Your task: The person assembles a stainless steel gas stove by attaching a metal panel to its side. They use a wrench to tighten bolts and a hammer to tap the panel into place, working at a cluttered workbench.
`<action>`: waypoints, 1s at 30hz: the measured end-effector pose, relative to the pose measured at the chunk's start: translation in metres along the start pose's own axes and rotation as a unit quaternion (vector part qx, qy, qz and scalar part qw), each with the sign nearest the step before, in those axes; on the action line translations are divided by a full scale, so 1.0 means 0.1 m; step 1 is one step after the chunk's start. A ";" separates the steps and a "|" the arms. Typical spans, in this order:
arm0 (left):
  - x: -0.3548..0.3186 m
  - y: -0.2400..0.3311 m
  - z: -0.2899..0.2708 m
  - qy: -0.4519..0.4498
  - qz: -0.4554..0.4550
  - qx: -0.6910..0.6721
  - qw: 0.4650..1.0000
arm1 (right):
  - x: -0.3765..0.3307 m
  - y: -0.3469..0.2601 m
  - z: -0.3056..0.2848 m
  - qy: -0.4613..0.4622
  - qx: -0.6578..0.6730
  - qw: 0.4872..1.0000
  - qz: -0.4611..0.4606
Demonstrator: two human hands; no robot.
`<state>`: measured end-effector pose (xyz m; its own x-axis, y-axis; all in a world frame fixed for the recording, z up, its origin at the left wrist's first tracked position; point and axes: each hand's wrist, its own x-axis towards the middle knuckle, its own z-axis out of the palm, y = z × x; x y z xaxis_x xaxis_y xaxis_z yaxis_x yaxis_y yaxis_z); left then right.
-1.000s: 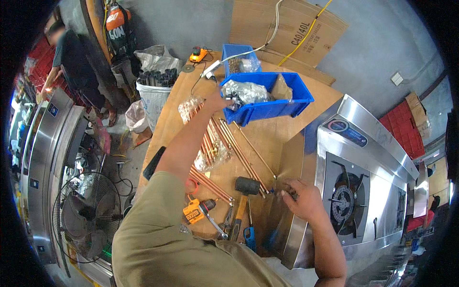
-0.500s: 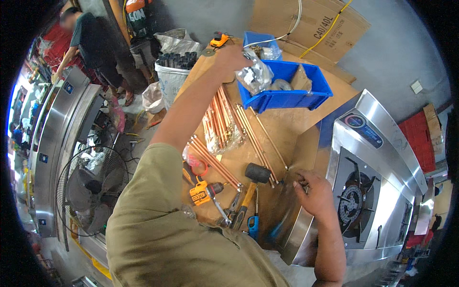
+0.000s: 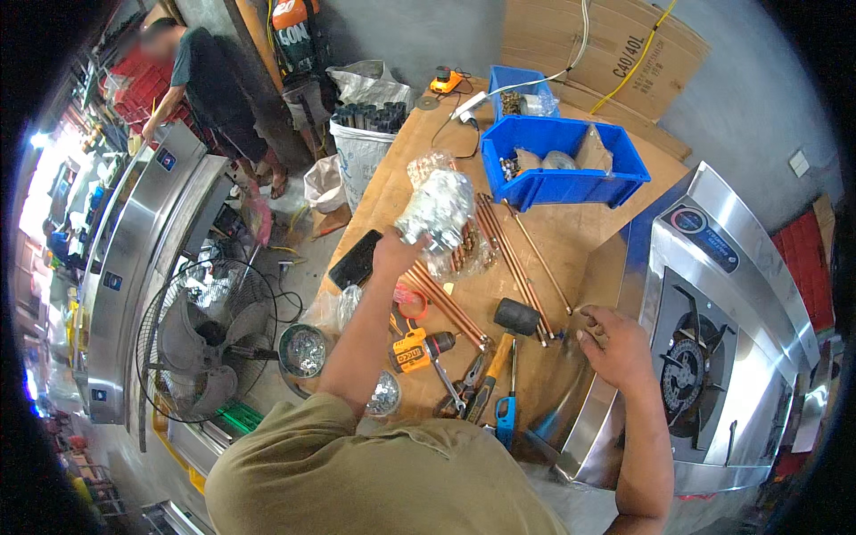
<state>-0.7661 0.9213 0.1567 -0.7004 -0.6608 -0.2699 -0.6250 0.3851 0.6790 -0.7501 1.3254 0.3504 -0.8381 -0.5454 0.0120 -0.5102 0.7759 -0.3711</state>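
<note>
My left hand [image 3: 399,256] grips a shiny clear plastic bag [image 3: 443,207] over bundles of copper tubes [image 3: 513,245] on the wooden table; its contents cannot be made out. Beside the stainless gas stove [image 3: 718,383], my right hand [image 3: 618,349] is raised with curled fingers, thumb and forefinger close together; whatever they may hold is too small to name. Between my hands lie a black-headed mallet [image 3: 517,316], a yellow cordless drill [image 3: 412,349], pliers [image 3: 470,373] and a blue-handled gas lighter [image 3: 506,417].
At the table's back stands a blue bin [image 3: 571,192] with bagged parts. A black phone [image 3: 356,260] lies by the left edge. To the left are a floor fan [image 3: 207,339], a white sack of black tubes [image 3: 361,156] and another person [image 3: 214,80] bent over a steel unit.
My left hand has drawn the plastic bag out of the blue bin and toward me, over the copper tubes. My right hand stays beside the stove. The view has shifted slightly.
</note>
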 end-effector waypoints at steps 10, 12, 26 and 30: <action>-0.23 0.31 -0.04 0.066 0.463 0.255 0.847 | -0.03 0.06 0.00 -0.006 -0.008 1.000 -0.015; -0.20 0.37 0.03 -0.021 0.480 0.355 0.802 | -0.04 0.06 -0.01 -0.016 0.002 1.000 -0.012; -0.17 0.39 0.36 0.024 0.473 0.377 0.796 | -0.10 0.09 -0.04 0.006 0.014 0.999 -0.052; -0.13 0.49 0.42 0.062 0.474 0.306 0.823 | -0.09 0.09 -0.04 -0.025 -0.005 0.999 -0.029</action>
<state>-0.8022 0.9765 0.1649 -0.9566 0.0783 0.2806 0.0995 0.9931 0.0622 -0.7479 1.3382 0.3512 -0.7968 -0.6042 -0.0124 -0.5597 0.7455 -0.3619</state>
